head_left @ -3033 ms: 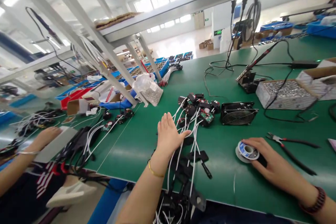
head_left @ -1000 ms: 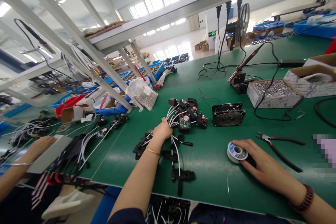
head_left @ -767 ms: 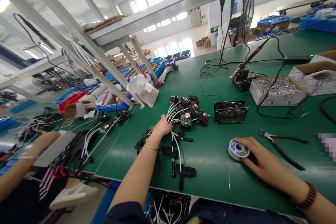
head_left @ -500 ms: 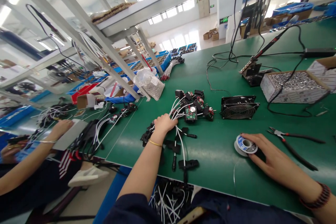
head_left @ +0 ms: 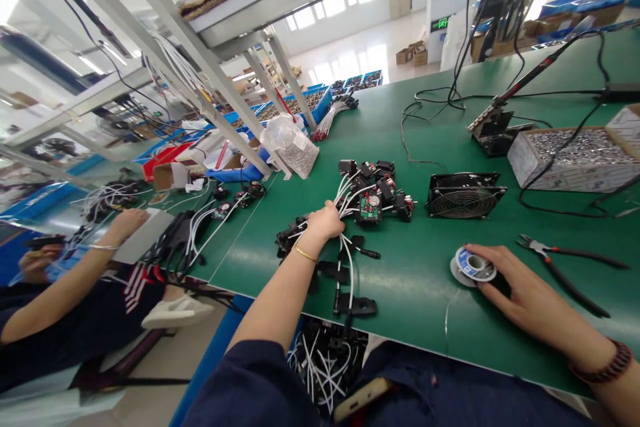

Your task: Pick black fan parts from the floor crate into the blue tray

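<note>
My left hand (head_left: 325, 223) is curled over a bundle of white wires (head_left: 345, 213) that run from a cluster of black connectors and small circuit boards (head_left: 373, 197). Black moulded plugs (head_left: 340, 287) lie below it on the green workbench (head_left: 415, 280). My right hand (head_left: 525, 290) rests against a spool of solder wire (head_left: 473, 265), with its fingers on the spool's right side. Red-handled side cutters (head_left: 565, 267) lie just beyond those fingers. Part of the spool is hidden by my fingertips.
A black grilled fan (head_left: 465, 195) sits right of the boards. Behind it stand a soldering iron on its stand (head_left: 493, 132) and a box of metal parts (head_left: 575, 153). A co-worker's hand (head_left: 129, 221) rests on a grey board at left. A plastic bag (head_left: 289, 145) lies farther back.
My left hand has gone from spread open above the wires to closed over the bundle. The view has swung, so the bench appears shifted. My right hand remains at the spool.
</note>
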Motion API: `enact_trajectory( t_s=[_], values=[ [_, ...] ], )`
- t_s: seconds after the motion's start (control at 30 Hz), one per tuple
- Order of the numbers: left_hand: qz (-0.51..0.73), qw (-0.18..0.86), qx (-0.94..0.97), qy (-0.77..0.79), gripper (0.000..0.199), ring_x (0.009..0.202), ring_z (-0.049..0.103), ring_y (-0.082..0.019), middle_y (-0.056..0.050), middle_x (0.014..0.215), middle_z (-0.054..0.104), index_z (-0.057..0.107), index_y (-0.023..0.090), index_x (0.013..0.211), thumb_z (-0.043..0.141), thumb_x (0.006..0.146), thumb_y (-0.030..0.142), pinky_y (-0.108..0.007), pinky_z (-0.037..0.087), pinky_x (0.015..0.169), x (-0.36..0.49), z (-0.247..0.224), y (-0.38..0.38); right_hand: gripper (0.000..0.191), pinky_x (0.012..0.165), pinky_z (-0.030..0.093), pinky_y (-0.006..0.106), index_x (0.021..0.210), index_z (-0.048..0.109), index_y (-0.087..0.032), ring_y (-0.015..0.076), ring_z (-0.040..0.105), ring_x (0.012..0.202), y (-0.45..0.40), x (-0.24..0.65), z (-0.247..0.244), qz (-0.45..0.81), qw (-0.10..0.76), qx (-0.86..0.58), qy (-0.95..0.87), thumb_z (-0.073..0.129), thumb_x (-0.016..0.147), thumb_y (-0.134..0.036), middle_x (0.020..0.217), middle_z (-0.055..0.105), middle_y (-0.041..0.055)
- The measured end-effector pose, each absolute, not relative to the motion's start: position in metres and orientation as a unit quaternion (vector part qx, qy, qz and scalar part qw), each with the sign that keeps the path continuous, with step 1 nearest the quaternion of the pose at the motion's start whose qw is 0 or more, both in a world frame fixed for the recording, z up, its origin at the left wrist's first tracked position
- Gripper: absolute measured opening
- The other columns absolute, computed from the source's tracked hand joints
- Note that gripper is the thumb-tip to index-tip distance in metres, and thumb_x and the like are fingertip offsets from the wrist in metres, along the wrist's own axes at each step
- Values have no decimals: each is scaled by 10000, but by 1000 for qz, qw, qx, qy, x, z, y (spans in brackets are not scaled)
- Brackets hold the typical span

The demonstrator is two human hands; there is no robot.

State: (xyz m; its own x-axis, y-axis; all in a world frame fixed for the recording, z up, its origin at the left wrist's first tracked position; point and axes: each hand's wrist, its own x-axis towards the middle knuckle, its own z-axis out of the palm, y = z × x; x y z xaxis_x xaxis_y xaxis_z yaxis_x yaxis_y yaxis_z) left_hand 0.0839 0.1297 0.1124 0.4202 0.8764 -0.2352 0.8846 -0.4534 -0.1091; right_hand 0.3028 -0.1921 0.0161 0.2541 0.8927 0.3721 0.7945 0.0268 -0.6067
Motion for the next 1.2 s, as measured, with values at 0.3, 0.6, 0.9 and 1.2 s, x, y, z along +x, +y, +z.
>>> enact_trajectory(
  t_s=[0.3, 0.6, 0.9, 1.2],
  values=[
    [-97, 52, 851, 514, 427, 1153, 678, -360, -260, 1231, 690, 586, 86, 1235, 582, 826, 207, -387, 541, 892, 86, 114, 145, 440, 1040, 502, 467, 1431, 480, -253, 288, 605, 1170, -192, 304, 25, 67, 370, -699, -609, 485, 1011, -383, 1293, 600, 111],
    [-37, 154, 864, 478, 296, 985, 691, -254, -144, 1047, 749, 738, 125, 1054, 614, 810, 235, -289, 506, 847, 86, 112, 156, 494, 961, 520, 382, 1407, 496, -162, 274, 630, 1079, -200, 320, 36, 32, 325, -714, -619, 518, 980, -409, 1239, 617, 154],
    [164, 276, 829, 459, 140, 673, 556, -150, -19, 683, 609, 702, 117, 770, 595, 777, 207, -277, 449, 703, 51, 153, 116, 710, 942, 546, 502, 1391, 542, -193, 370, 646, 1091, -201, 337, 30, 34, 302, -766, -567, 531, 870, -675, 1326, 598, 193],
    [165, 236, 840, 459, 211, 697, 545, -103, 3, 704, 569, 663, 116, 813, 545, 794, 290, -265, 411, 752, -43, 227, 73, 732, 943, 526, 563, 1386, 554, -211, 398, 653, 1067, -200, 343, 25, 31, 301, -774, -557, 531, 850, -710, 1313, 615, 188]
  ],
)
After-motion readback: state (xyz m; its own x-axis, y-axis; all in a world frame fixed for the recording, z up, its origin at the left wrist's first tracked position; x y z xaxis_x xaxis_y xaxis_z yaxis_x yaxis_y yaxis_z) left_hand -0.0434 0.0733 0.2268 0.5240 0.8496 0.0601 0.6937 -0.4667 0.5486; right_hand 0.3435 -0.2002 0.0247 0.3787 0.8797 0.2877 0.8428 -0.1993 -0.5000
